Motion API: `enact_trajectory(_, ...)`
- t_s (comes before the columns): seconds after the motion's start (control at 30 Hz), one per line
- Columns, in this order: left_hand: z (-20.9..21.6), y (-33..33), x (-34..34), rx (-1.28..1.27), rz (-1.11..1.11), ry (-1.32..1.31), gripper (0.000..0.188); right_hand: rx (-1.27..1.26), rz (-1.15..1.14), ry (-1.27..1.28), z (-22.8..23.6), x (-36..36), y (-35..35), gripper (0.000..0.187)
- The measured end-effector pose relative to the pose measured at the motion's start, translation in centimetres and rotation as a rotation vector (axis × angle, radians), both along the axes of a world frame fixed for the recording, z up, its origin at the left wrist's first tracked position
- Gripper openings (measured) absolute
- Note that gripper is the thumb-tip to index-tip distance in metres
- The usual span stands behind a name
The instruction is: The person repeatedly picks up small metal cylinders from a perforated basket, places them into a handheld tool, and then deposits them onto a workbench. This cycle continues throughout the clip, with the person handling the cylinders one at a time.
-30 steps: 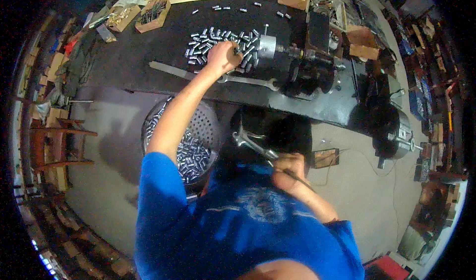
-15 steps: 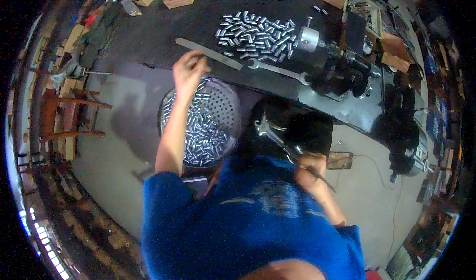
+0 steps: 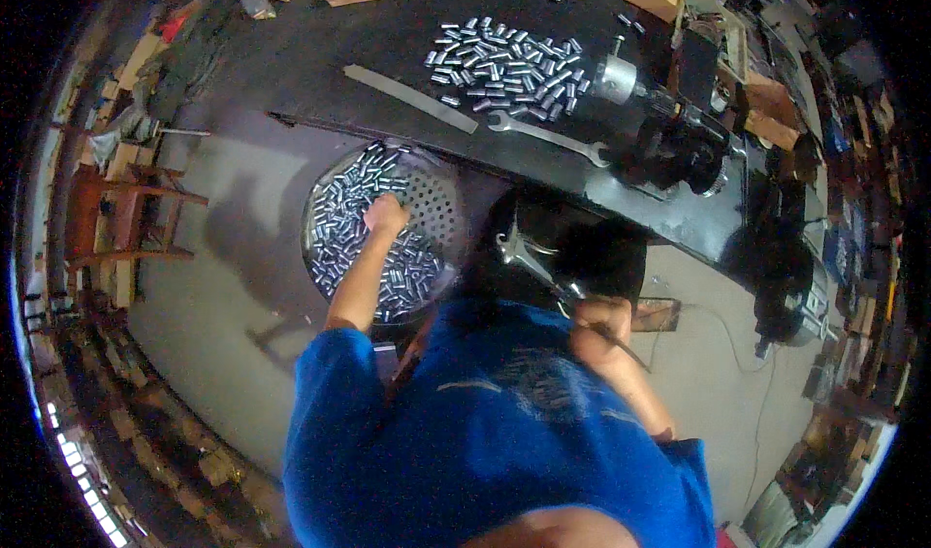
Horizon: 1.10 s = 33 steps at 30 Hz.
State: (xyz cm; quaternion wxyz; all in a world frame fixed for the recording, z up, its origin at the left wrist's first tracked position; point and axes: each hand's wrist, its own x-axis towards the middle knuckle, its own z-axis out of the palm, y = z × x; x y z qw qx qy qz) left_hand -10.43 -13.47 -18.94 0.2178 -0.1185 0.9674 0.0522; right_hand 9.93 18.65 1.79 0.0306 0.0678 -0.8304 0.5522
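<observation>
Head view, and we have the left hand (image 3: 387,216) right over the metal basin (image 3: 433,209), its fingers bent down at the small metal cylinders (image 3: 335,213). Are they clenched on any? We cannot tell; the fingertips are hidden from us. And look at those cylinders: short, silvery, shiny, heaped thickly to the left of these fingers and also nearer the body, while just right of the fingers the basin's bare wall shows its rows of round holes. No common direction here, we see them pointing every which way, long axes crossing, though several beyond the fingers, near the far rim, slant away and to the right.

Over to the right hand (image 3: 601,327), and there we do have a grip: fingers wrapped round a silver tool (image 3: 531,261) with a forked head. Its long axis runs aslant, the head pointing away from the body and leftward of the fingers, a thin dark end sticking out behind the hand, to the right and nearer the body.

Beyond the left fingers, up on the dark bench (image 3: 281,68), we spot a flat metal strip (image 3: 412,99), a double-ended wrench (image 3: 548,139) and a loose pile of similar cylinders (image 3: 504,68).
</observation>
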Motion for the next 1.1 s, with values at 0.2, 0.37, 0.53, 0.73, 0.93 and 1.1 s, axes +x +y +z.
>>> enact_trajectory(0.2,-1.0,-0.3,0.4,0.250,-0.162,0.251,0.031,0.051,-0.031,-0.033,-0.5,0.9,0.6,0.020)
enact_trajectory(0.37,5.6,1.7,3.4,1.006,-0.029,0.173,0.029,0.018,0.012,0.011,-0.5,0.1,0.5,0.020)
enact_trajectory(0.53,12.8,5.5,7.9,1.451,-0.070,-0.043,0.026,0.027,0.155,0.033,0.2,-1.0,-0.7,0.020)
enact_trajectory(0.73,17.5,10.3,10.3,1.972,0.071,-0.329,0.024,0.029,0.204,0.112,0.2,-1.8,-1.0,0.017)
enact_trajectory(0.93,16.2,12.3,12.1,2.064,0.425,-0.572,0.025,0.026,0.198,0.108,-0.5,-1.6,-0.5,0.019)
enact_trajectory(1.1,15.0,12.2,12.9,2.029,0.646,-0.747,0.034,0.042,0.197,0.086,0.1,-1.8,-0.6,0.017)
